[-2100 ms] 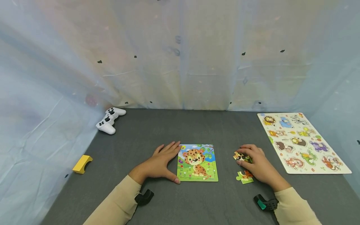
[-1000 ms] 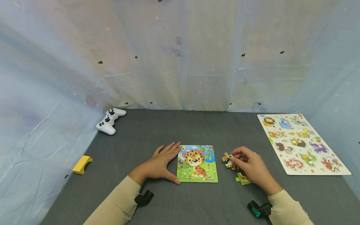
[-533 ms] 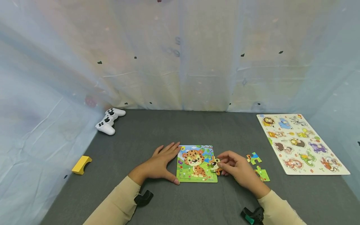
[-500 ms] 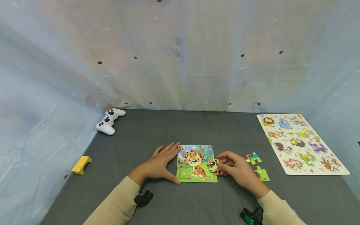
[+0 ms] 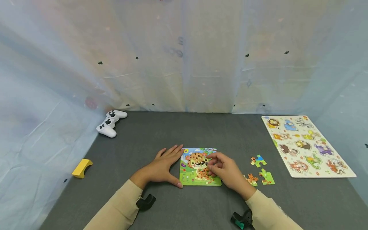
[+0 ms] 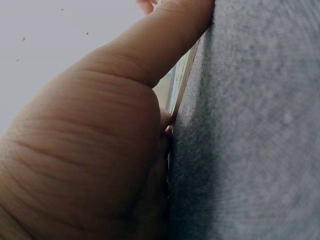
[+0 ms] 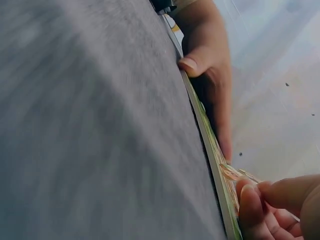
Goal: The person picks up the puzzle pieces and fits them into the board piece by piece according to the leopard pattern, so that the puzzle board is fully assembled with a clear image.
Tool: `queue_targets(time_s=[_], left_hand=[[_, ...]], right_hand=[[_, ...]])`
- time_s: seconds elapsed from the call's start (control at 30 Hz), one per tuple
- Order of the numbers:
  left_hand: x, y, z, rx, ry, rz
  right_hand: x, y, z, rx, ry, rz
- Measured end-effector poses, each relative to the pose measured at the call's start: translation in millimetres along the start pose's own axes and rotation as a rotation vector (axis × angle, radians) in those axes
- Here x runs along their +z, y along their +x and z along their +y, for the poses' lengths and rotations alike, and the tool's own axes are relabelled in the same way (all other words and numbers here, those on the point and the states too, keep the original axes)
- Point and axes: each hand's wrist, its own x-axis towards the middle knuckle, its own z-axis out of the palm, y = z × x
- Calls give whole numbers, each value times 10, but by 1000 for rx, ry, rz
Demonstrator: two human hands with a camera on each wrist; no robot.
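A small square puzzle board [image 5: 188,181] printed with a spotted leopard cub on green and blue lies on the dark table. My left hand [image 5: 162,166] rests flat with fingers spread along its left edge, the thumb [image 7: 190,64] at the near corner. Above the board, my right hand [image 5: 225,169] pinches a jigsaw piece [image 7: 230,172] between thumb and fingers. The piece is tilted over the printed leopard, and the fingers partly cover it. Three loose jigsaw pieces lie right of the board: one blue and green [image 5: 259,160], one mostly green [image 5: 267,177], one spotted orange [image 5: 252,179].
At the right lies a large white animal puzzle board [image 5: 310,150]. A white game controller [image 5: 111,123] sits at the back left. Nearer on the left is a yellow arch block [image 5: 82,168]. Pale plastic sheeting [image 5: 184,64] hangs behind the table.
My right hand has gripped a jigsaw piece from the loose ones and carried it left over the small board, uncovering the other loose pieces. My left hand has stayed at the board's edge.
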Motion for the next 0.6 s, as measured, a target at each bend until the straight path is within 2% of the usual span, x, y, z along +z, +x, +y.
queue_targets(time_s=[0.2,0.4,0.5,0.6], left_hand=[[4,-5,-15,-6,-5,-6],[14,-8,-37,-1,2,3],[11,-8,-31,0,-5,4],[6,-8,-22,0,-8,3]], right_hand=[[107,47,-24,42,-36,-1],[116,13,-28,-3,-150,20],[113,-6,-52,-54,-258,9],[126,-23,-91,-164,-474,-23]])
